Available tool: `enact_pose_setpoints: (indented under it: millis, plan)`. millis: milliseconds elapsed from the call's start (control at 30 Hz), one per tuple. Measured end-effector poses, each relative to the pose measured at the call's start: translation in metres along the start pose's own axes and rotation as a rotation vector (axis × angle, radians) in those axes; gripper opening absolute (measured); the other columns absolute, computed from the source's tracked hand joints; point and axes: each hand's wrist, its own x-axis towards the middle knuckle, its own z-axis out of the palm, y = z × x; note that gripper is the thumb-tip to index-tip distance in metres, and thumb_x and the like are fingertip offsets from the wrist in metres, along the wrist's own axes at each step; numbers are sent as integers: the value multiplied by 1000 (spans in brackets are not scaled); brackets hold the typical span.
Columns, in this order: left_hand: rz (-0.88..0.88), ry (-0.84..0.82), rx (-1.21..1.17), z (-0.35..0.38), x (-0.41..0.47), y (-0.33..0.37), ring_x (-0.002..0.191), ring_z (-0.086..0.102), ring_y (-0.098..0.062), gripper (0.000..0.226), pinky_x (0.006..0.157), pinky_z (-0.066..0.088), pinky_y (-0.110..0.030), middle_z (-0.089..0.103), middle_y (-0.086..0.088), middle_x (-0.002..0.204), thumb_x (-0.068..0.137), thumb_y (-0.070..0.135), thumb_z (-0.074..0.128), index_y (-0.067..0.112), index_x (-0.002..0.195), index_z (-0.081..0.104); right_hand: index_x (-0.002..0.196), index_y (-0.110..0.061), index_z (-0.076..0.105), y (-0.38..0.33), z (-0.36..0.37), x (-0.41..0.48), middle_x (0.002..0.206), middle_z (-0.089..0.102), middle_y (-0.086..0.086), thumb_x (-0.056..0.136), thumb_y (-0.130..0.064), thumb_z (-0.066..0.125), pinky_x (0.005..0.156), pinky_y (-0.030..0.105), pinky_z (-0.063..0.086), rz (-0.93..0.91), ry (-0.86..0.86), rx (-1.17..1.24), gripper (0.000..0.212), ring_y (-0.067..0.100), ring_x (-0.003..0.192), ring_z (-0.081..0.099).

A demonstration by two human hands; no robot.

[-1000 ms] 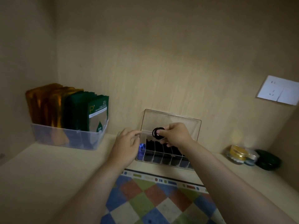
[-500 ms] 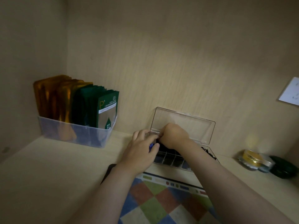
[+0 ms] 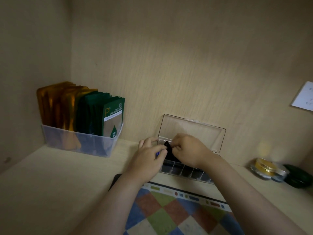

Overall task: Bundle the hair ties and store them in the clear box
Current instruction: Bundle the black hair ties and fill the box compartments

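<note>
- Head view: a pale wooden shelf (image 3: 50, 184) carries the clear box (image 3: 191, 131), its lid propped open against the back wall.
- A checkered mat (image 3: 169, 211) lies just in front of the clear box.
- A translucent bin (image 3: 81, 143) of gold and green packets (image 3: 111, 116) stands well left of the box; small jars (image 3: 264, 168) sit to its right.
- The left hand (image 3: 147, 160) and right hand (image 3: 188, 150) meet over the box's left end, fingers curled.
- The black hair ties (image 3: 167, 147) are bunched between both hands' fingertips, pinched from either side, above the box's left compartments.
</note>
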Motion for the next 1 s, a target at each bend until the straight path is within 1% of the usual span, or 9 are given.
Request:
enact_pose_setpoints:
  millis: [133,267,367,433,467,567,700,800,1000]
  plan:
    - [-1,169,-61,-4,-1,1,118,42,-2,14,93,34,-16,49,20,118,96,30,54,33,105,64,108,-21,74,-9,13,-3,124,54,-3,85,-43,26,100,35,32,-76,49,-329,57,20,116,42]
    - [31,68,16,-6,-3,4,130,31,-1,25,100,28,-19,42,19,133,96,39,51,40,119,60,117,-23,69,-9,23,2,123,46,2,95,-43,28,101,35,29,-59,34,-327,51,21,116,35]
    - [10,-61,81,-3,-4,5,140,16,-2,36,112,24,-26,30,15,148,99,48,41,41,132,53,120,-31,68,-3,18,6,120,45,1,96,-39,38,101,36,29,-8,-64,-175,39,21,115,35]
    - [-16,-87,105,-3,-4,5,142,11,-3,37,117,22,-32,26,13,151,100,50,39,42,133,52,105,-41,72,6,12,7,107,52,0,92,-36,42,97,39,35,19,-60,73,34,21,105,41]
    - [-16,-92,119,-3,-3,5,142,10,-3,37,118,21,-33,25,12,151,100,50,39,42,133,52,99,-41,74,10,10,8,102,56,0,89,-35,42,94,37,38,33,-12,166,33,21,101,45]
    - [1,-89,138,-2,-3,5,141,11,-3,36,118,19,-32,26,13,149,100,50,39,42,133,51,119,-21,71,17,7,4,116,62,-1,93,-32,46,99,33,44,55,87,228,37,16,109,56]
    - [-8,12,-15,-2,-2,0,131,30,-1,26,102,28,-19,40,19,134,98,40,50,38,121,61,120,-18,68,8,17,-8,118,68,-1,89,-29,34,101,33,42,-98,19,142,47,15,110,59]
    - [-50,134,-153,-5,1,-2,111,53,-1,15,89,44,-22,49,22,117,97,29,53,34,105,64,107,-18,70,5,29,-10,115,69,-5,88,-40,18,104,32,28,-129,44,-143,60,13,115,54]
    - [33,63,27,-4,-1,-2,128,34,-2,26,102,31,-21,43,18,132,99,34,45,38,119,61,97,-22,70,-9,32,-7,105,68,-6,87,-44,2,114,41,12,-155,48,-314,72,16,118,46]
